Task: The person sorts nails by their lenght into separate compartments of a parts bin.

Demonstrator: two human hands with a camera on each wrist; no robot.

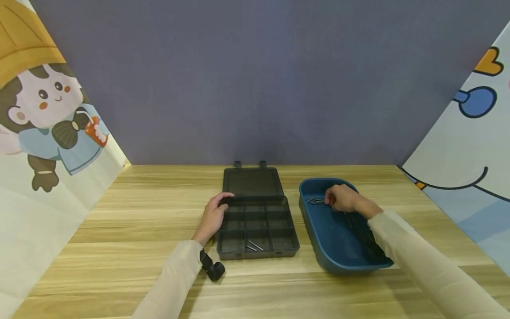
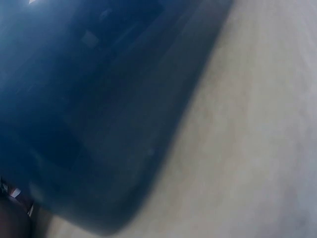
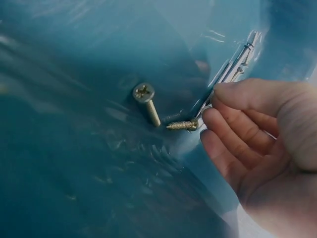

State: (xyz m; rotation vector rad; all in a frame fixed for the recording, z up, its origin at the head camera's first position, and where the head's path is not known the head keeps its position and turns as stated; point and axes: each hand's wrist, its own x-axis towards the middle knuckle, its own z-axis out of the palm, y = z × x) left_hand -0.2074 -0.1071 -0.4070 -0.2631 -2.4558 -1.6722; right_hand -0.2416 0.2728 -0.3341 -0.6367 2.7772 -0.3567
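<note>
My left hand (image 1: 213, 217) holds the back left corner of a dark see-through compartment box (image 1: 259, 255), thumb at its left rim. The box's lid (image 1: 253, 181) lies open behind it. Several thin metal rods (image 1: 255, 245) rest in its front middle compartment. Inside a blue tub (image 1: 338, 239), my right hand (image 3: 262, 124) has its thumb and index fingertip together on a thin metal rod (image 3: 204, 105). More thin rods (image 3: 233, 69) lie just beyond the fingertips. Two screws, a larger one (image 3: 148, 101) and a smaller one (image 3: 183, 125), lie beside the fingers.
The tub stands right of the box on a wood-grain table (image 1: 139, 230). A grey panel (image 1: 263, 84) rises behind the table, with cartoon-printed walls (image 1: 59, 124) at the sides. A black device (image 1: 213, 268) is strapped to the left wrist. The blurred left wrist view shows a blue surface (image 2: 99, 99).
</note>
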